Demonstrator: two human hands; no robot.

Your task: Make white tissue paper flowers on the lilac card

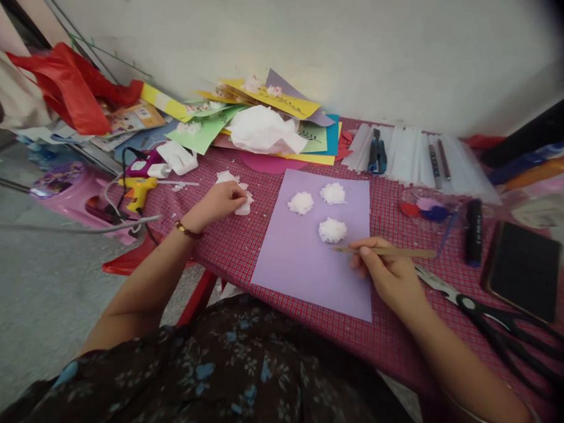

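My left hand (222, 203) is at the left of the table, its thumb and fingers pinched on small white tissue paper pieces (227, 177) lying there. In my right hand (386, 270) is a slim tan wooden stick (401, 252), held like a pen with its pointed tip to the left. That tip is over the purple paper sheet (307, 274), just below one crinkled white paper puff (332, 230). Two more puffs, one at the left (301, 203) and one at the top (332, 193), sit on the same sheet.
A yellow glue gun (139, 191) with cords lies at the left. Behind are coloured cards (272, 100) and a white tissue bundle (266, 131). Clear plastic strips (399, 154) and a blue cutter (377, 153) lie at the back right. Scissors (482, 311), a black marker (473, 233) and a phone (523, 269) lie right.
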